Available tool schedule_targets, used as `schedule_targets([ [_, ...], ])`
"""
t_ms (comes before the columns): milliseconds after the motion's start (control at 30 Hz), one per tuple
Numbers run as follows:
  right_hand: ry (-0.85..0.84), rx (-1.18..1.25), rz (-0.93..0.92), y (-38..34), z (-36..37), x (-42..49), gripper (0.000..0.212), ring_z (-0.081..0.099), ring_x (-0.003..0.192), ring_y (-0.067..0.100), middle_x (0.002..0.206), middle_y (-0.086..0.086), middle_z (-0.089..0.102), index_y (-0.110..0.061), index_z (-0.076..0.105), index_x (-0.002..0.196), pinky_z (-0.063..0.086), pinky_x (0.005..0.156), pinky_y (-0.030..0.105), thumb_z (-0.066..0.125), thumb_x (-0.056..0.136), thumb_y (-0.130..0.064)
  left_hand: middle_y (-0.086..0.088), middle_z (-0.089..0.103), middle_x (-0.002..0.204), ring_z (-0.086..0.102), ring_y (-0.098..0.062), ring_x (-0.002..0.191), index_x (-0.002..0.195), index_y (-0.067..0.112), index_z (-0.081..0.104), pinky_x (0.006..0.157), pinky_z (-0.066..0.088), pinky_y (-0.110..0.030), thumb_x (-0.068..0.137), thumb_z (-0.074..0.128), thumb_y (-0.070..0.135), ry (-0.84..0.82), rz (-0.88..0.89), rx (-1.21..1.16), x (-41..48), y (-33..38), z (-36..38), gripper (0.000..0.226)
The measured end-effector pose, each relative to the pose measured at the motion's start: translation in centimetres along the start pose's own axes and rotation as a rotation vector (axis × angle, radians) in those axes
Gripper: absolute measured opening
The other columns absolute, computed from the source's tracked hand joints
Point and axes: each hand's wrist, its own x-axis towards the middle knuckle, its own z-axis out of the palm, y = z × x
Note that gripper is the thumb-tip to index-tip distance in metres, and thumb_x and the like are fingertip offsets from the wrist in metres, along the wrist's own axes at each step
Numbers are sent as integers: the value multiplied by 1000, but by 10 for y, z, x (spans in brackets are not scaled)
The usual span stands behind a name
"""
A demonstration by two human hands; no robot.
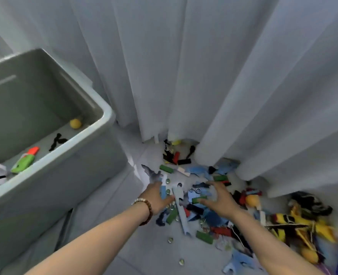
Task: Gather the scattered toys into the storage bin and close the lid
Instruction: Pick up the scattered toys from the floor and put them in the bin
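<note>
Head view shows the left hand [157, 197] and right hand [222, 201] spread open, holding nothing, over the toys [220, 231] on the floor; cupping inward together should scoop more for the bin [107, 116] at left.

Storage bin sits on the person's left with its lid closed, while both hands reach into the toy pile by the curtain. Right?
Only the lid is wrong: the head view shows the storage bin open, a yellow ball inside. It does sit on the left, and the left hand and right hand reach into the toy pile by the curtain.
</note>
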Motion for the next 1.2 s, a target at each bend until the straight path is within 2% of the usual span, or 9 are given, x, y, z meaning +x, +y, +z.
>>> schedule_targets([
  [167, -26, -78, 21, 39, 25, 20, 75, 36, 129, 21, 134, 4, 38, -23, 42, 134, 30, 101, 23, 78, 70, -42, -8, 47, 135, 53, -23, 115, 137, 16, 35, 91, 43, -26, 89, 54, 46, -66, -112, -10, 29, -25, 47, 60],
  [333, -79, -157, -119, 48, 29, 31, 79, 29, 118, 11, 126, -1, 29, -32, 42, 132, 26, 98, 18, 82, 65, -41, -6, 46, 123, 55, -22, 112, 132, 26, 40, 94, 45, -26, 81, 66, 42, 18, -29, -51, 41, -35, 74, 59],
  [500, -41, -184, -207, 55, 40, 31, 62, 37, 109, 6, 116, -11, 30, -31, 48, 123, 38, 94, 20, 80, 70, -35, 0, 44, 119, 48, -8, 95, 131, 28, 40, 86, 42, -18, 78, 71, 38, 79, 43, -41, 42, -38, 83, 62],
  [633, -20, -224, -254, 56, 47, 28, 54, 42, 112, 8, 122, -9, 40, -30, 51, 121, 43, 89, 24, 76, 74, -34, 3, 46, 118, 46, -5, 93, 130, 29, 42, 82, 38, -13, 76, 75, 31, 111, 50, -95, 46, -36, 87, 63],
  [800, 29, -237, -247, 58, 49, 31, 42, 47, 108, 13, 113, -7, 50, -27, 56, 116, 46, 85, 33, 73, 78, -31, 4, 47, 117, 46, -5, 97, 129, 28, 43, 84, 39, -15, 75, 75, 33, 143, 46, -130, 53, -37, 90, 63],
  [967, 80, -203, -266, 62, 49, 30, 42, 51, 104, 15, 111, -3, 54, -21, 59, 119, 41, 80, 23, 71, 80, -30, 3, 48, 111, 48, -8, 95, 126, 24, 46, 83, 39, -19, 81, 68, 37, 218, 48, -145, 56, -38, 88, 52],
  [1100, 180, -43, -203, 56, 43, 28, 43, 53, 100, 12, 107, -6, 53, -22, 59, 119, 38, 79, 16, 73, 79, -28, 0, 54, 105, 55, -14, 92, 123, 19, 51, 73, 48, -20, 89, 57, 37, 257, 88, -394, 52, -25, 85, 40],
  [1133, 192, -16, -213, 51, 40, 27, 43, 53, 99, 11, 108, -5, 54, -23, 60, 119, 40, 80, 17, 74, 78, -27, 0, 56, 105, 58, -16, 93, 125, 16, 51, 73, 51, -20, 91, 53, 38, 199, 67, -536, 50, -17, 84, 40],
  [1200, 191, -16, -268, 36, 34, 22, 43, 52, 94, 7, 109, -5, 55, -24, 60, 118, 44, 80, 19, 74, 78, -28, -2, 59, 112, 60, -20, 102, 125, 14, 49, 85, 52, -25, 94, 44, 43, -20, -33, -848, 47, -3, 83, 42],
])
